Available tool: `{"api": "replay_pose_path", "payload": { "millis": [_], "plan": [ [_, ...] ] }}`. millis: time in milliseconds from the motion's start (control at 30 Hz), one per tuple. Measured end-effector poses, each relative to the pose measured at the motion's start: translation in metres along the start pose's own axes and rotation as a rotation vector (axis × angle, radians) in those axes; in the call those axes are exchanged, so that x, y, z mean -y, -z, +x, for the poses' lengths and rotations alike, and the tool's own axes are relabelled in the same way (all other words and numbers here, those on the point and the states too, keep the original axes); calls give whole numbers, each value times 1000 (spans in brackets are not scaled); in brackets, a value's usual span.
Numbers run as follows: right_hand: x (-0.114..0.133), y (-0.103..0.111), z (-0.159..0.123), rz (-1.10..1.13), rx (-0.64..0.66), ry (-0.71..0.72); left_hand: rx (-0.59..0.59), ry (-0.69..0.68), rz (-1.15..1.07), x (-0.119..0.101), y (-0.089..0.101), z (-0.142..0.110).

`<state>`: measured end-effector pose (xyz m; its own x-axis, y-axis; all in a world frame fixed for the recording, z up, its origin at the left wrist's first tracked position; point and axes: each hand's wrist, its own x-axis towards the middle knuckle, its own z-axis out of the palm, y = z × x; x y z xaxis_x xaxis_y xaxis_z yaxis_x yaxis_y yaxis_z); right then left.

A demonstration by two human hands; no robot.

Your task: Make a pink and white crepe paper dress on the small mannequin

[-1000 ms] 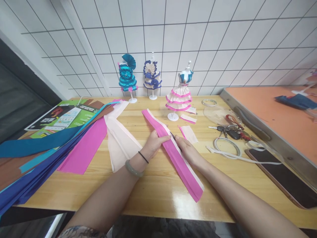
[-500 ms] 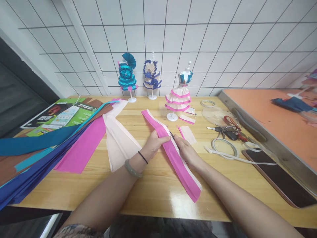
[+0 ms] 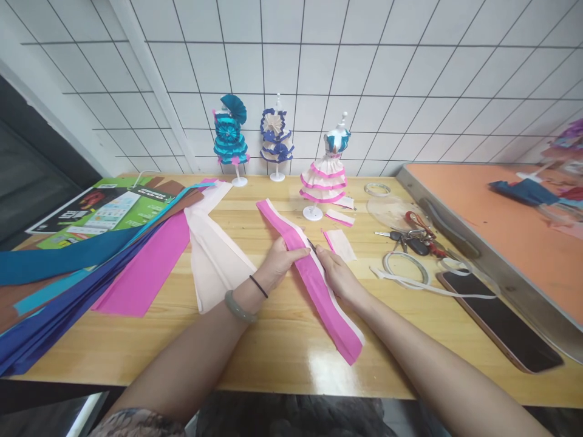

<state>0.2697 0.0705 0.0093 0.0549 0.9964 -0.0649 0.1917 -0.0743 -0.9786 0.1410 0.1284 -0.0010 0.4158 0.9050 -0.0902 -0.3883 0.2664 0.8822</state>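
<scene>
My left hand (image 3: 281,261) is closed on a long pink strip of crepe paper (image 3: 323,297) edged with a pale strip, its thumb lying across the pink face. The strip slants from the table's middle toward the front edge. My right hand (image 3: 334,270) is closed at the strip's right edge, against the pale border. A dark blade tip of scissors (image 3: 312,246) shows by its fingers; the rest is hidden in the hand and behind the paper. Just beyond stands a small dress form (image 3: 323,179) in a white skirt with pink bands. Pale cut pieces (image 3: 340,244) lie near it.
Long coloured crepe sheets (image 3: 143,273) and a pale sheet (image 3: 216,261) lie left. Two decorated dress forms, one teal (image 3: 231,142) and one blue-and-cream (image 3: 276,142), stand by the tiled wall. Keys (image 3: 414,243), tape rolls (image 3: 407,270) and a phone (image 3: 505,321) lie right, beside an orange board (image 3: 501,212).
The whole view has shifted slightly, so everything sits a little further left. Both hands keep nearly the same places on the pink strip.
</scene>
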Motion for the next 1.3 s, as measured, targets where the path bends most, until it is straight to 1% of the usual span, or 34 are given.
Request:
{"api": "replay_pose_path", "payload": {
  "millis": [133,367,533,700,800,867,1033,1133,1300],
  "plan": [
    [2,1,-1,-5,5,1,9,-3,4,1,1,0],
    [1,0,-2,-5,-1,10,62,-3,14,0,3,-1],
    [0,1,0,-4,16,14,63,11,9,0,2,-1],
    [6,3,0,-54,28,20,87,34,-46,-5,0,-1],
    [5,3,-2,-84,33,40,49,53,-124,-8,2,1],
    [3,2,-3,-108,29,54,23,42,-156,-8,4,3],
    [0,1,-3,-157,2,55,26,-19,-146,-7,9,6],
    [2,1,-3,-126,10,44,43,-29,-134,-8,10,6],
    [5,2,-2,-52,5,30,31,-18,-107,-5,8,5]
  ]
}}
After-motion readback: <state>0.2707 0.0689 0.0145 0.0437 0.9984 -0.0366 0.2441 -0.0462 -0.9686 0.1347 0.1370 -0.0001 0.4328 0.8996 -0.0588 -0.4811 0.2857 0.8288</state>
